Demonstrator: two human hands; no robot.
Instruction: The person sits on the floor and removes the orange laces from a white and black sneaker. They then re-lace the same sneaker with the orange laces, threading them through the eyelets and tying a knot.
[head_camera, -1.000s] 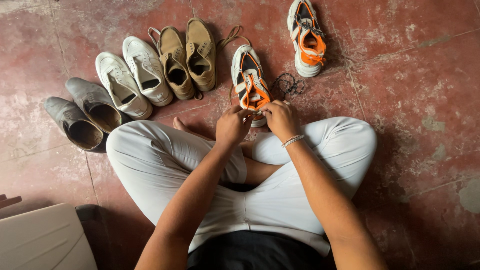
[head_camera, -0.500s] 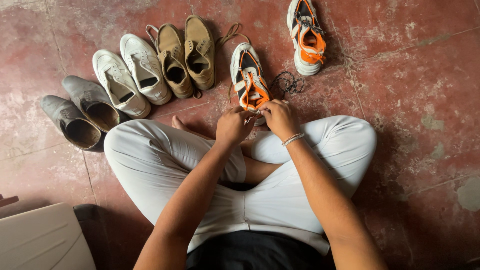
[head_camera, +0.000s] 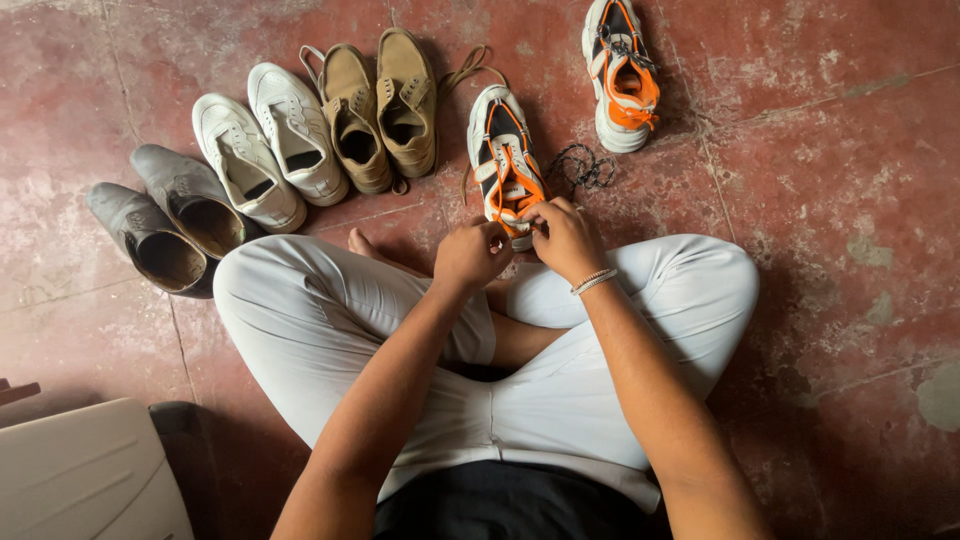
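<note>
I sit cross-legged on a red floor in white trousers. A white, black and orange sneaker (head_camera: 502, 150) lies just in front of my knees. My left hand (head_camera: 472, 252) and my right hand (head_camera: 562, 235) meet at its near end, fingers pinched on the orange lace (head_camera: 506, 190). A bracelet circles my right wrist. The matching sneaker (head_camera: 620, 70) lies farther away to the right.
A loose black lace (head_camera: 582, 166) lies between the two sneakers. To the left stand a tan pair (head_camera: 378, 105), a white pair (head_camera: 268, 145) and a grey pair (head_camera: 165, 220). A pale box-like object (head_camera: 85, 475) sits at the lower left.
The view has shifted slightly. Both hands stay at the near end of the sneaker, with only small finger movements on the lace.
</note>
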